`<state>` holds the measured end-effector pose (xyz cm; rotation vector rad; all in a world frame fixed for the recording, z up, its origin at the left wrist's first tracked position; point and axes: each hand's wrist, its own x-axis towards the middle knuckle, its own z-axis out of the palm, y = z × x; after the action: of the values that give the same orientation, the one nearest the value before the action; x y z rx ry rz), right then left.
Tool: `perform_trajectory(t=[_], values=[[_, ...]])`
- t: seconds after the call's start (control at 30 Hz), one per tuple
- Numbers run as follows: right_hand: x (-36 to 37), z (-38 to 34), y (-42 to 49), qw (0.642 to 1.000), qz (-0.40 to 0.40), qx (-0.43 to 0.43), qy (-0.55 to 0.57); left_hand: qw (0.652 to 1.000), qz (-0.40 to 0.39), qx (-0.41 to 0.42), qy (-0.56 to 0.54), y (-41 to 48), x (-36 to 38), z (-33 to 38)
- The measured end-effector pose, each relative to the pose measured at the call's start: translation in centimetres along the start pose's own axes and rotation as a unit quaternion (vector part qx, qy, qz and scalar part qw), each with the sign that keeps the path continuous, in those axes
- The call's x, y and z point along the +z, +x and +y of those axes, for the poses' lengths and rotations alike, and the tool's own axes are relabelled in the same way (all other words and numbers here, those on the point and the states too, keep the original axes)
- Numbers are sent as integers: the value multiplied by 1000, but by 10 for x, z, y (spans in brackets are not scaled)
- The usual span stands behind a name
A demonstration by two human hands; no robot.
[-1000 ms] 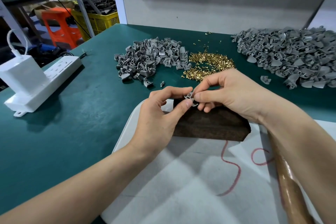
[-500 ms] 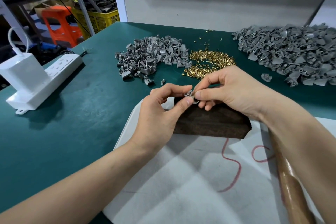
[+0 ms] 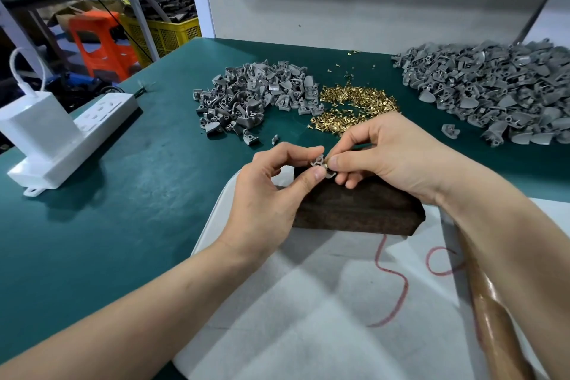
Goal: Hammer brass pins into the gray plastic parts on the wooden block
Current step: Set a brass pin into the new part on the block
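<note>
Mid-frame, the left hand [image 3: 268, 194] pinches a gray part [image 3: 317, 161], and the right hand [image 3: 391, 157] pinches what seems a pin [image 3: 326, 166] against it. If misaligned, the pin could slip from the fingers and drop.

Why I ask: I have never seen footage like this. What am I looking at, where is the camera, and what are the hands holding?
No machine here: a person works with bare hands, and the picture comes from a camera worn on their head, looking down at the bench. The left hand pinches a small gray plastic part above the wooden block; the right hand pinches what looks like a brass pin against it. On the green table lie a pile of brass pins, a small heap of gray parts left of it, a bigger heap on the right, and a white power strip. The block sits on a white sheet; a brown handle, probably the hammer's, lies by the right forearm.
</note>
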<state>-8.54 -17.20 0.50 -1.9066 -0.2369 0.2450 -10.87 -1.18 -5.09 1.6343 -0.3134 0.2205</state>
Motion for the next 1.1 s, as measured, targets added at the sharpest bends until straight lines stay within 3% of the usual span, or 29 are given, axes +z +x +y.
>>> perform_trajectory(t=[0.7, 1.1], values=[[0, 5, 3, 999, 1, -36, -34, 999, 26, 24, 13, 0, 2, -2], [-7, 9, 5, 998, -10, 22, 56, 1000, 15, 18, -6, 2, 2, -4]])
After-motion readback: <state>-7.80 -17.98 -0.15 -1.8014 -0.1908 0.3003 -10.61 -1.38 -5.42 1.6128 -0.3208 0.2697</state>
